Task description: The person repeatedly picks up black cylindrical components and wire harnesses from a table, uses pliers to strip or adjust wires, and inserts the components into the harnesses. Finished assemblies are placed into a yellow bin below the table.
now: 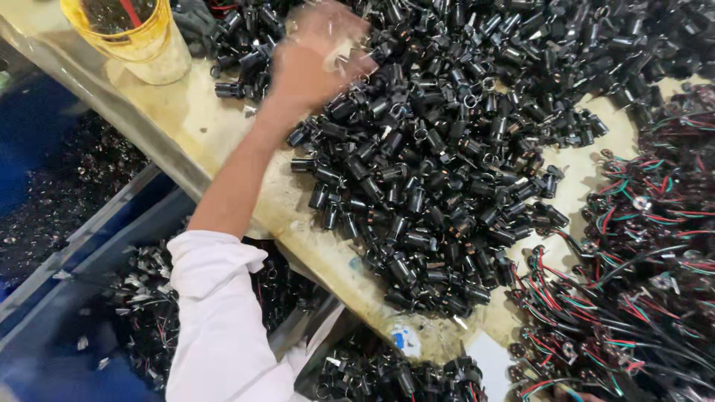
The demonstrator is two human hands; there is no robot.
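Just under and to the right of your blurred left hand (316,56), the heap of black plastic parts (439,156) is spreading, though you're moving too fast to tell your grip.

Heap of small cylindrical parts (439,171) mid-table, wired assemblies (640,253) right, tub (141,37) far left

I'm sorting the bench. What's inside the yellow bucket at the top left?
Inside the yellow bucket is a dark mass with a red stick-like piece; the contents are too blurred to identify, and the bottom is hidden.
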